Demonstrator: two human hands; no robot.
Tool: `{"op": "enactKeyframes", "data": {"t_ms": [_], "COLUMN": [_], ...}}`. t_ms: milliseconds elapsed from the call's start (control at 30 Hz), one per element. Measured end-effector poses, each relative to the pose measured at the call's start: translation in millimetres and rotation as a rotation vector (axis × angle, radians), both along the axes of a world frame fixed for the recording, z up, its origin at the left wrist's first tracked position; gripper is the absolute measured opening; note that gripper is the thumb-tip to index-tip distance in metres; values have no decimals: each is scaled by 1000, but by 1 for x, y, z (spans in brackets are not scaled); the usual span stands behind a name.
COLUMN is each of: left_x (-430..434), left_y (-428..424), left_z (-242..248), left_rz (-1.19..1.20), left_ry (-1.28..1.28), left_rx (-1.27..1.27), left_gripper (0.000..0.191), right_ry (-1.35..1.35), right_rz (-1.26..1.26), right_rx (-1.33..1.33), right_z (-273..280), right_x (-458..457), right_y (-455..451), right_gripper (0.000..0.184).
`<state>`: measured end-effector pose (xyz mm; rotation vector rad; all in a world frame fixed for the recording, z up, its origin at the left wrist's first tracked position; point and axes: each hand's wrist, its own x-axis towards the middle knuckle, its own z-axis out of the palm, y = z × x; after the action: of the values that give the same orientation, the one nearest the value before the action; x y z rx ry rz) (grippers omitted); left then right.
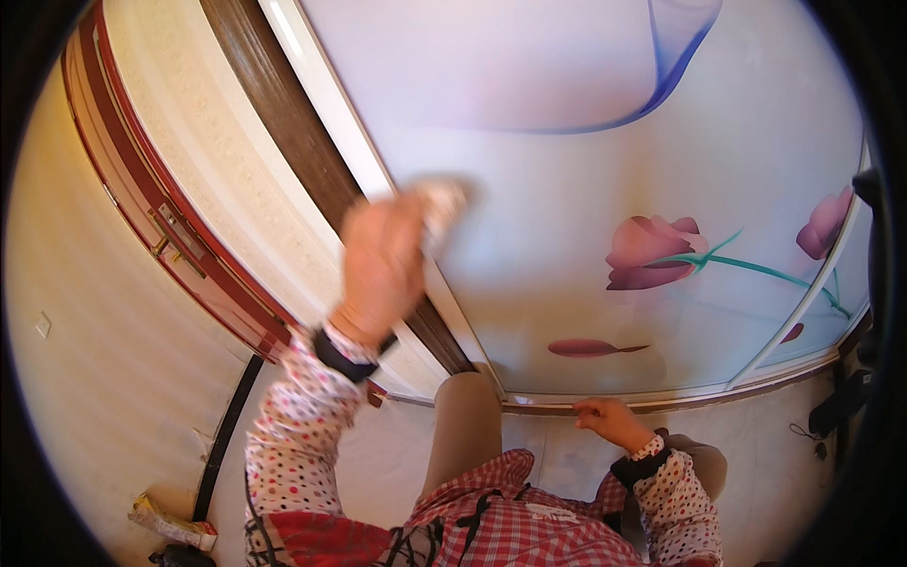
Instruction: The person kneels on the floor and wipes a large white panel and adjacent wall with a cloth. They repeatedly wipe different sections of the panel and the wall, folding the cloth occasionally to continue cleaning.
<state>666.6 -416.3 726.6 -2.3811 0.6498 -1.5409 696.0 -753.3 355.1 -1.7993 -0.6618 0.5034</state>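
My left hand (385, 259) is raised in front of the white frame of a sliding door, blurred, its fingers closed on a crumpled whitish cloth (445, 205). The cloth is at the left edge of the frosted door panel (524, 234), which bears printed pink flowers and a blue ribbon shape; whether it touches the panel I cannot tell. My right hand (615, 424) hangs lower down near my knee, in front of the door's bottom track, fingers curled; nothing is seen in it. Both wrists have black bands over dotted sleeves.
A brown wooden trim (283, 106) runs beside the door frame. At the left is a dark red door (205, 248) with a metal handle (170, 244). A yellow and white package (172, 526) lies on the floor by the left wall. A black object (840, 404) is at the right.
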Motion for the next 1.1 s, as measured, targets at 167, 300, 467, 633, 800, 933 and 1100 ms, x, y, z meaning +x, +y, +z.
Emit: {"op": "enactKeyframes", "data": {"t_ms": [167,300,467,633,800,933,1100], "left_x": [19,35,39,37,35,33,32], "left_y": [-15,-21,-7,0,4,6,6], "left_z": [112,96,49,16,-17,-45,-87], "left_rz": [-113,-63,-83,-61,-55,-54,-60], "left_ry": [-210,-168,-173,-123,-73,-30,53], "left_rx": [-48,62,105,117,136,146,105], "left_gripper": [48,45,38,36,38,39,36], "right_ry": [-10,10,-4,20,-26,-22,-57], "right_rz": [11,30,30,29,19,6,13], "right_rx": [-58,-77,-111,-132,-153,-168,-187], "right_z": [7,13,16,22,23,20,21], "right_x": [-1,-3,-6,-7,-6,-8,-9], "right_y": [-1,-1,0,4,7,8,8], "right_gripper": [40,39,39,40,40,40,40]}}
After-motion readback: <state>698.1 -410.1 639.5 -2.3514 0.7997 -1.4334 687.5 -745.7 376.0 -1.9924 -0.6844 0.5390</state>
